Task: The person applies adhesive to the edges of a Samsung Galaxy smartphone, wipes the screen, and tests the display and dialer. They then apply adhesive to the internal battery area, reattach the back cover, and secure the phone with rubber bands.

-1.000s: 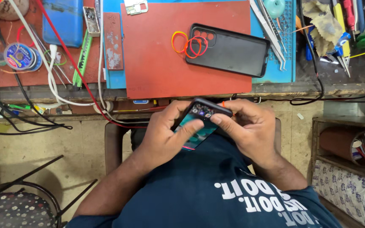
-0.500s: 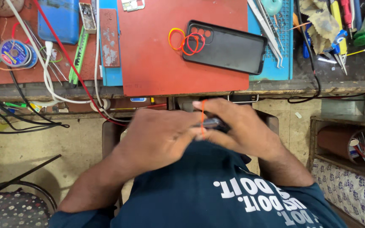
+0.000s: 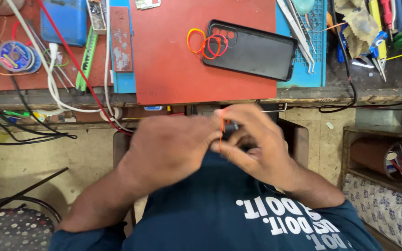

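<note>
- Closest to the camera, over the lap and a dark blue printed shirt point(image 3: 257, 218), both hands meet just below the bench edge.
- Left hand point(image 3: 170, 148) is closed, its back to the camera, covering most of what it grips; the view is motion-blurred.
- Right hand point(image 3: 252, 144) is curled, fingers closed around a small dark object point(image 3: 231, 126), probably a phone, of which only a sliver shows between the 2 hands.
- An orange rubber band point(image 3: 221, 130) runs as a thin, near-vertical line across that object, stretched at the right hand's fingertips.
- Key relation: the dark object sits between the hands, touching both. Its long axis cannot be told, since the hands hide it. Neither hand is clearly nearer.
- Beyond the hands, on the workbench, lies a red work mat point(image 3: 173, 60).
- A black phone case point(image 3: 252, 50) rests on the mat's far right part, its long axis left to right, slightly tilted, well apart from the hands.
- 3 loose rubber bands point(image 3: 205, 42), orange and red, lie at the case's left end, 2 overlapping it.
- Tweezers point(image 3: 298, 32) lie just right of the case on a blue mat point(image 3: 319, 56).
- Cables point(image 3: 52, 83) and a solder spool point(image 3: 15, 56) crowd the left side; a tiled floor point(image 3: 29, 153) shows below.
</note>
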